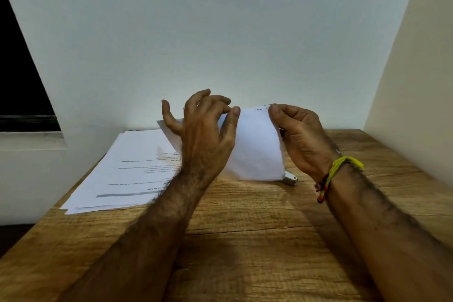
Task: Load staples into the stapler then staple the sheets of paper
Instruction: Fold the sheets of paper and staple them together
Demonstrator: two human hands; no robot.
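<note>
Both hands hold up a white sheet of paper [255, 147] above the wooden table [245, 228]. My left hand [208, 135] pinches its upper left part between thumb and fingers. My right hand [301, 137] pinches the sheet's upper right edge. A stack of printed sheets [127, 167] lies flat on the table to the left. Under the raised sheet's lower right corner a small silver end of the stapler [290, 178] shows; the rest of it is hidden by the paper.
A white wall rises right behind the table's far edge. A second wall closes in on the right. At the far left is a dark window [22, 86] with a sill. My right wrist wears a yellow thread and a bead bracelet [328, 179].
</note>
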